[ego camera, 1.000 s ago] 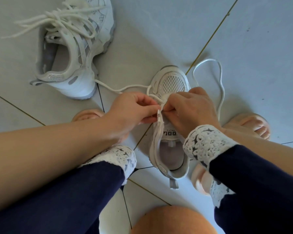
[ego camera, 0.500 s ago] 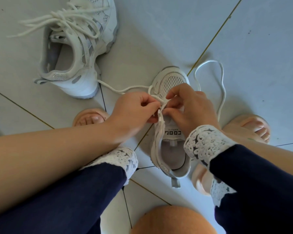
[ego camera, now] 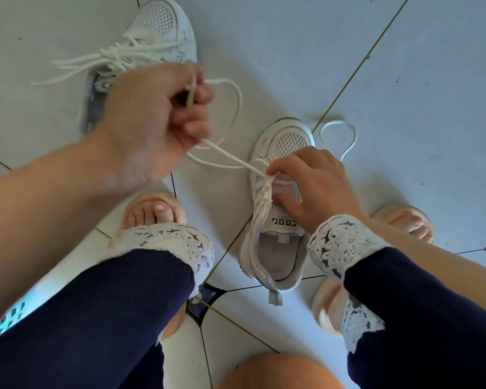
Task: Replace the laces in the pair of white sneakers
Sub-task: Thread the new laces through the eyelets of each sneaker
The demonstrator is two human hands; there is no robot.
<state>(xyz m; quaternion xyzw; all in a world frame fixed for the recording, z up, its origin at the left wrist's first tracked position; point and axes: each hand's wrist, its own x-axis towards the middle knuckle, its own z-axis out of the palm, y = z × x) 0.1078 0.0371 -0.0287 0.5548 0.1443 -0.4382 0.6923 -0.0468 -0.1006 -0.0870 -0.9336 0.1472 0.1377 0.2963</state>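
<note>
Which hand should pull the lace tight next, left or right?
Probably left. The left hand grips the lace, which runs taut from the near sneaker; the right hand holds that sneaker down.

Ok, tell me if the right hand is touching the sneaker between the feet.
Touching. The head view shows the fingers and thumb of the right hand curled onto the near sneaker at its tongue and eyelet rows, with no gap.

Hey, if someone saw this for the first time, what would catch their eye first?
The left hand, left of centre, grips a white lace stretched to the near sneaker in the middle, which the right hand holds. A second sneaker with tangled laces lies top left.
</note>
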